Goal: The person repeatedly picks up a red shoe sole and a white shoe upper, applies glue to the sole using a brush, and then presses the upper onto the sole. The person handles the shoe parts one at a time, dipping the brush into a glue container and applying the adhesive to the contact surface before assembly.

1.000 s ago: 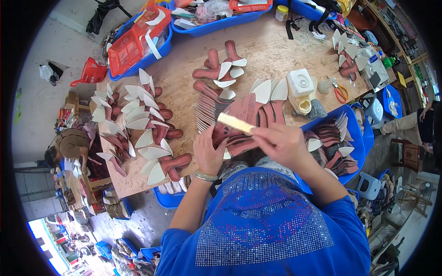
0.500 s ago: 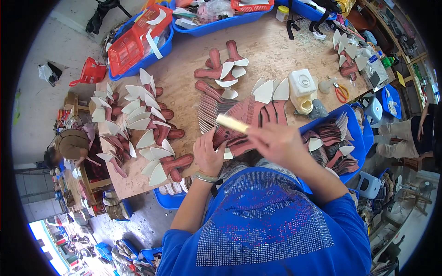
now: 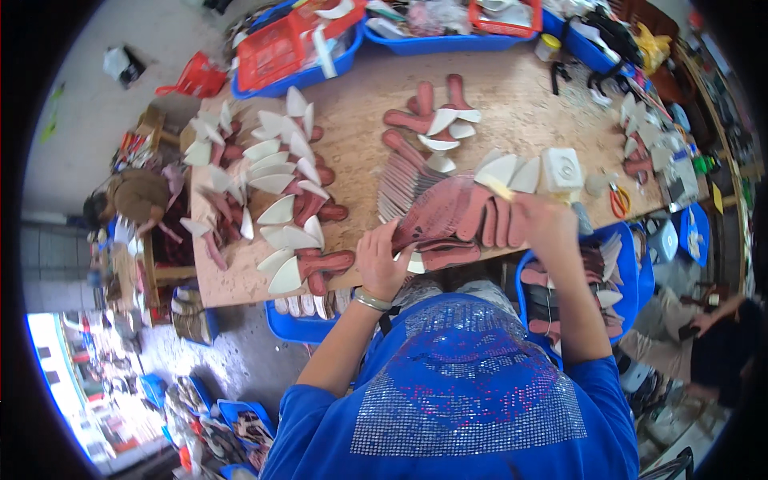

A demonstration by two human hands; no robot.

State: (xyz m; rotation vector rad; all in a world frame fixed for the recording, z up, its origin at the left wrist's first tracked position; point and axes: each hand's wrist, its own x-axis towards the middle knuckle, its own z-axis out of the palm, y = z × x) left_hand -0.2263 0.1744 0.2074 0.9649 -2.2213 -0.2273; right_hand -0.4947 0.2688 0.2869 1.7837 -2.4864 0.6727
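Observation:
My left hand, with a bangle at its wrist, pinches the near left edge of a spread fan of reddish insoles. Several more insoles lie overlapped to the right of it, and white pointed pieces stick out at their far ends. Over that right end is my right hand, smeared by motion and closed round a pale yellow brush. The brush tip is blurred close to the white pieces; whether it touches them I cannot tell.
Crossed insole bundles with white tips cover the table's left side. A white plastic container and orange-handled pliers stand at right. A blue bin of insoles is by the near right edge. People are at far left and right.
My right hand has moved right with the brush, from over the fan's middle to its right end. My left hand still holds the fan's left edge. The whole view has shifted.

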